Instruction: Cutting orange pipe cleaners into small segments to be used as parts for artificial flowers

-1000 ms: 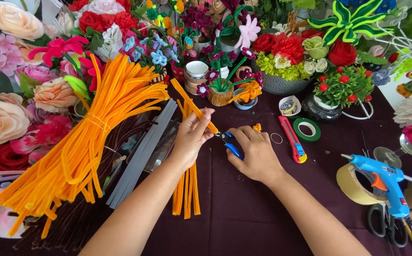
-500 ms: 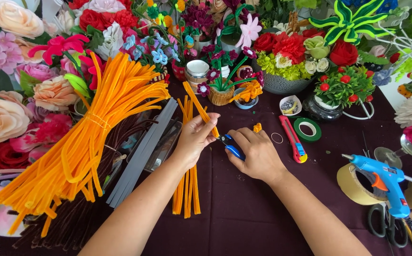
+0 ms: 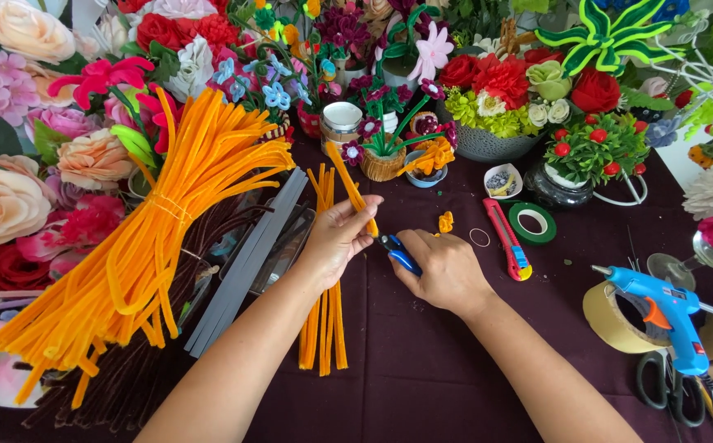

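My left hand [image 3: 336,238] is curled shut around a single orange pipe cleaner [image 3: 348,187], pinching it near its lower end so it sticks up and away from me at a tilt. My right hand [image 3: 447,275] is closed around a pair of blue-handled cutters [image 3: 397,250], and the tool's tip sits right at the bottom of that pipe cleaner, just beside my left fingers. Can't really tell if the blades are biting yet.

Under my left wrist there's a small bunch of orange stems [image 3: 324,328] lying flat on the worktop [image 3: 455,385], which has a dark purple cloth on it. A huge tied bundle of orange pipe cleaners [image 3: 151,246] lies off to the left. On the right: a blue glue gun [image 3: 664,308], green tape roll [image 3: 532,222], and a red utility knife [image 3: 508,250]. Fake flowers [image 3: 504,82] crowd the back.
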